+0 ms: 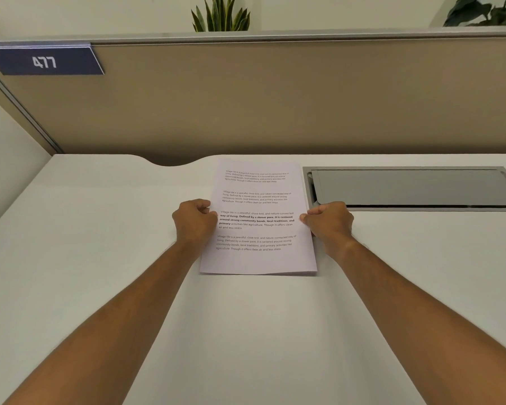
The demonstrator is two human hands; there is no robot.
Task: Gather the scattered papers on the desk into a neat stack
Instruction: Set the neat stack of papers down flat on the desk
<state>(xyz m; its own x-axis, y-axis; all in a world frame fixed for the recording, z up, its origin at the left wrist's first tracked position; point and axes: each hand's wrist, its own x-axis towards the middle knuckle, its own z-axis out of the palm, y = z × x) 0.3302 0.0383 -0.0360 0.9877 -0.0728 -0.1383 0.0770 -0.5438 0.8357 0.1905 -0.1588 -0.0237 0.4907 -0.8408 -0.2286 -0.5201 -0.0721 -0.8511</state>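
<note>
Papers [259,217] are lying in one stack on the white desk [100,229], sitting between both hands. Left hand [194,220] is pinching the left edge, while right hand [329,222] is pinching the right edge.

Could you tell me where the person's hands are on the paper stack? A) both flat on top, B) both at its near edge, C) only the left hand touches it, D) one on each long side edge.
D: the left hand grips the paper stack at its left edge and the right hand at its right edge.
</note>
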